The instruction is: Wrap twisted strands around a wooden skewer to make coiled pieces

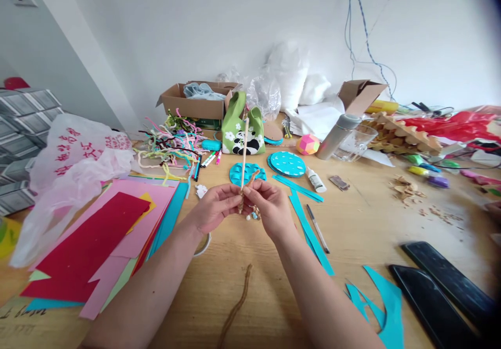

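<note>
Above the middle of the table, my left hand (219, 205) pinches a thin pale wooden stick (245, 151), which stands nearly upright. My right hand (270, 205) is closed on a fuzzy brown pipe cleaner (254, 175), its free end poking up past the fingers. Brown fuzz shows around the stick's lower end between my fingertips; how tightly it is wound I cannot tell. A second brown pipe cleaner (239, 307) lies on the table nearer to me. Behind my hands sits a scalloped blue paper piece (237, 173), with small bits just beneath them.
Coloured paper sheets (90, 239) lie left, below a heap of pipe cleaners (172, 143). A green panda bag (242, 135) stands behind. Blue discs (287, 164), a glue bottle (315, 180), a pen (318, 229) and a grey flask (338, 136) are right, two black phones (430, 307) nearer.
</note>
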`<state>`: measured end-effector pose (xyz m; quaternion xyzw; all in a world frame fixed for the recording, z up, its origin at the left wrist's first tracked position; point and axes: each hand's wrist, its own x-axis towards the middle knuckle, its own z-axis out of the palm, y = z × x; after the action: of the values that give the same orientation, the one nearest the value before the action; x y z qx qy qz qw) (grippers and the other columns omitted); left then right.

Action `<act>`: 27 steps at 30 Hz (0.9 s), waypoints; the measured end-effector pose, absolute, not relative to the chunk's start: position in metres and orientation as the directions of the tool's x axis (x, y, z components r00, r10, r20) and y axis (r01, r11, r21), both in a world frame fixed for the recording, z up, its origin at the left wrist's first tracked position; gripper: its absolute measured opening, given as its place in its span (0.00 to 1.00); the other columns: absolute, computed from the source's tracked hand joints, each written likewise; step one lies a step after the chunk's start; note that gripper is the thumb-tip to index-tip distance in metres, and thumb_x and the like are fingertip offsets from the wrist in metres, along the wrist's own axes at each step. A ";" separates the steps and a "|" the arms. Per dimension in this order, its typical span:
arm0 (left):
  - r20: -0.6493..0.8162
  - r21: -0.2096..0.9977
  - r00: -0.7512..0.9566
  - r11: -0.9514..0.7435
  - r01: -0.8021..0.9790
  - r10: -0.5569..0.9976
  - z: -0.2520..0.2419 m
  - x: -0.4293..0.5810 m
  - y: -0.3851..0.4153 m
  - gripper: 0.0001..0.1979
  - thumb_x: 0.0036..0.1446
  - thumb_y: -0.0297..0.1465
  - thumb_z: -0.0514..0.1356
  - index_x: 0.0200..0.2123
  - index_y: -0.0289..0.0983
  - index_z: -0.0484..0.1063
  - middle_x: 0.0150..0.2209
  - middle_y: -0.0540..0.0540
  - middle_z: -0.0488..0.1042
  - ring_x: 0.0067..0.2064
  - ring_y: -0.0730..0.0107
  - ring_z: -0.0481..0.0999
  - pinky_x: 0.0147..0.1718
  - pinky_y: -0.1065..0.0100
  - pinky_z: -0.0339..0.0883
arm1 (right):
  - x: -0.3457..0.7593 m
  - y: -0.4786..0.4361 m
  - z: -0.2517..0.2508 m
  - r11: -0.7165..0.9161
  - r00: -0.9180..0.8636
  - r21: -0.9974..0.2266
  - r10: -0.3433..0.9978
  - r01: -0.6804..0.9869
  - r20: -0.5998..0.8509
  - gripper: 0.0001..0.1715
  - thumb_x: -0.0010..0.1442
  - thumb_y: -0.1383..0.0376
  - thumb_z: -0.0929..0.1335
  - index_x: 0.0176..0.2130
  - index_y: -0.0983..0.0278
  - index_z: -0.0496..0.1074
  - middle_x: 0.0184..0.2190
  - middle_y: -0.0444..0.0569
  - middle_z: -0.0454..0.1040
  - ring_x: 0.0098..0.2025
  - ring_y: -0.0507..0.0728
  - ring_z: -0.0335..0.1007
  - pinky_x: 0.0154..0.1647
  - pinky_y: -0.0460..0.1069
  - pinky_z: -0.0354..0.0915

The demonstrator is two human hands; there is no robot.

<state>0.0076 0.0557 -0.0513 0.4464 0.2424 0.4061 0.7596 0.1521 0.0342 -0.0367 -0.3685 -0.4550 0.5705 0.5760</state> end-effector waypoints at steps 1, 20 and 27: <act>0.021 0.887 0.511 0.220 -0.406 0.859 -0.051 0.009 0.055 0.11 0.47 0.32 0.69 0.34 0.35 0.74 0.30 0.47 0.76 0.32 0.69 0.76 0.36 0.65 0.69 | 0.152 0.034 -0.037 0.100 -0.037 -0.952 0.993 -0.289 0.116 0.15 0.50 0.58 0.74 0.25 0.64 0.69 0.18 0.41 0.68 0.18 0.49 0.63 0.20 0.46 0.62; 0.167 0.974 0.421 -0.083 -0.211 0.892 -0.038 0.013 0.047 0.11 0.56 0.35 0.61 0.28 0.32 0.76 0.25 0.47 0.75 0.28 0.72 0.73 0.31 0.69 0.66 | 0.152 0.031 -0.034 0.123 -0.090 -0.895 0.980 -0.429 0.177 0.08 0.55 0.65 0.72 0.26 0.65 0.71 0.17 0.43 0.72 0.19 0.52 0.67 0.25 0.49 0.64; 0.171 0.962 0.518 -0.029 -0.271 0.838 -0.041 0.008 0.048 0.13 0.58 0.35 0.59 0.27 0.32 0.74 0.24 0.47 0.71 0.27 0.73 0.70 0.28 0.70 0.63 | 0.154 0.032 -0.032 0.098 -0.194 -0.881 0.959 -0.463 0.208 0.08 0.57 0.66 0.70 0.27 0.64 0.70 0.17 0.44 0.74 0.19 0.54 0.70 0.24 0.49 0.65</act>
<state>0.0079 0.0481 -0.0409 0.5775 0.2458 0.4252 0.6521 0.1540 0.0320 -0.0322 -0.2662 -0.4656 0.6167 0.5762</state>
